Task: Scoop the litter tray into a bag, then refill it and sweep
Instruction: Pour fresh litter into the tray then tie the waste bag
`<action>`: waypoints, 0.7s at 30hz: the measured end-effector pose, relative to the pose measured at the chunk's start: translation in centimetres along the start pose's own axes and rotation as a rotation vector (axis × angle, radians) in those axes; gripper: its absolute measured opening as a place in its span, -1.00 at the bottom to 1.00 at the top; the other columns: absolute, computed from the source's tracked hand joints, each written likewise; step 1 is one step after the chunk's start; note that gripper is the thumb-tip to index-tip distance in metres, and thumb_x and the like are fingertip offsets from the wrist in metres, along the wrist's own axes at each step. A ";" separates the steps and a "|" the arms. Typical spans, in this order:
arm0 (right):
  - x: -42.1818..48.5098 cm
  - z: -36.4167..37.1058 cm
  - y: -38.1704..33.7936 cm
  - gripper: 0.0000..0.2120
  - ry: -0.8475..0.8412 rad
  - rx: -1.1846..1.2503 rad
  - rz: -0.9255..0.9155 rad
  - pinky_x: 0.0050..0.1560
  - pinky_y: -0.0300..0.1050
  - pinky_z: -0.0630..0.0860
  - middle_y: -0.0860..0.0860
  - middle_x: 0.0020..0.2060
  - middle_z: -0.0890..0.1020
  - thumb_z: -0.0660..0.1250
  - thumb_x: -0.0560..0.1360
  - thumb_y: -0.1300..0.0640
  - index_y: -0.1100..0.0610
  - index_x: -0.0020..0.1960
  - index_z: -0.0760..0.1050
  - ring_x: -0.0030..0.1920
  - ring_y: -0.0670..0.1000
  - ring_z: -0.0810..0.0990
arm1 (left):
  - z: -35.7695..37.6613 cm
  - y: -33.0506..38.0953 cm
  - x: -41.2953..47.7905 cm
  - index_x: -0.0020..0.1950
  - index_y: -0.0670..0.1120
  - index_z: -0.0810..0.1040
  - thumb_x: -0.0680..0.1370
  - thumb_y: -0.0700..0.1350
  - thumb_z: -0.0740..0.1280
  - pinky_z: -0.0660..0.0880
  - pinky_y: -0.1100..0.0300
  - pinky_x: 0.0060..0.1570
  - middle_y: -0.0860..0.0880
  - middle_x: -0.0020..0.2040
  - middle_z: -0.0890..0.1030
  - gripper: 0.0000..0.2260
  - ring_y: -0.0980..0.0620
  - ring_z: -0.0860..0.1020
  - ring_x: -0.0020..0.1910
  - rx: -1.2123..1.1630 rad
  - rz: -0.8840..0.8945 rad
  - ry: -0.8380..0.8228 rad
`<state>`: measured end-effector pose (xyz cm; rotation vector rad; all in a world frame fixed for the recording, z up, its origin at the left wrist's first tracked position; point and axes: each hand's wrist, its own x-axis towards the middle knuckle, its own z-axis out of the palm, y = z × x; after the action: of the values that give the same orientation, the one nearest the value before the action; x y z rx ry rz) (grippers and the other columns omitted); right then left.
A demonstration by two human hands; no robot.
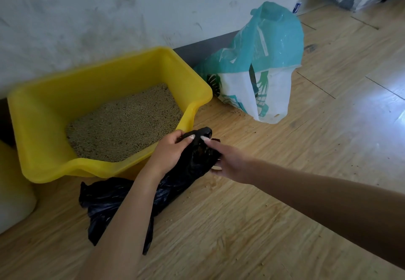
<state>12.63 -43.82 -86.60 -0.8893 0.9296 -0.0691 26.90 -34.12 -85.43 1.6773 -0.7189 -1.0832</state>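
Stretching over the wooden floor point(285, 203) in front of the yellow litter tray point(39, 139), the black bag point(118, 198) lies crumpled and slack at its lower end, while its upper end is lifted and bunched just off the tray's near right corner. The left hand point(168, 150) grips that bunched end from the left, fingers and thumb curled round the plastic. The right hand point(232, 161) holds it from the right, with one finger laid along the top of the bunch and the others curled in under it. Whether the mouth of the bag is open cannot be told. The tray stands close to the white wall point(109, 16) and holds a flat bed of sandy brown litter point(125, 124). Loose grains point(212, 184) are scattered on the boards near the hands and beside the tray's right end. To the right of the tray, a teal and white sack point(269, 56) stands upright near a dark skirting board point(197, 51). At the far left edge, just beside the tray, sits a pale rounded container point(13, 194), only partly in view.
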 end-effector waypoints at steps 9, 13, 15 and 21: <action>0.2 -0.1 0.2 -0.75 0.100 0.166 -0.098 0.01 -0.05 0.56 0.06 0.02 0.66 0.36 0.51 0.04 0.13 0.14 0.54 0.09 -0.02 0.62 | -0.4 0.5 -0.8 0.15 -0.01 0.42 0.56 -0.11 0.34 0.56 0.05 -0.07 0.02 0.01 0.56 -0.80 0.05 0.56 -0.07 0.694 0.179 0.208; 0.5 0.9 0.0 -0.89 0.146 0.163 -0.135 -0.02 -0.03 0.55 0.07 -0.14 0.62 0.32 0.55 0.10 0.15 -0.04 0.52 -0.05 0.00 0.61 | 0.6 1.1 -1.7 0.16 -0.04 0.45 0.54 -0.27 0.27 0.46 0.11 0.09 0.00 0.17 0.48 -0.76 0.03 0.45 0.13 0.705 0.367 0.267; 0.5 1.6 0.1 -0.89 0.148 0.121 -0.147 -0.08 -0.05 0.57 0.08 -0.17 0.61 0.31 0.55 0.13 0.17 -0.05 0.53 -0.12 0.01 0.61 | 1.0 1.6 -2.4 0.12 -0.05 0.49 0.57 -0.27 0.22 0.41 0.28 0.05 0.02 0.13 0.49 -0.81 0.10 0.44 0.10 0.559 0.363 0.255; -0.8 4.2 -1.2 -0.71 0.138 0.028 -0.128 -0.04 -0.04 0.59 0.14 0.02 0.64 0.32 0.54 0.16 0.24 0.23 0.52 0.01 0.06 0.64 | 0.5 3.2 -4.6 0.22 -0.05 0.49 0.64 -0.11 0.16 0.47 0.26 0.03 0.01 0.13 0.53 -0.80 0.10 0.51 0.08 0.383 0.153 0.171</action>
<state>15.51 -41.59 -84.07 -0.9266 0.9971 -0.2556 24.59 -31.52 -80.94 1.9712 -0.9696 -0.7140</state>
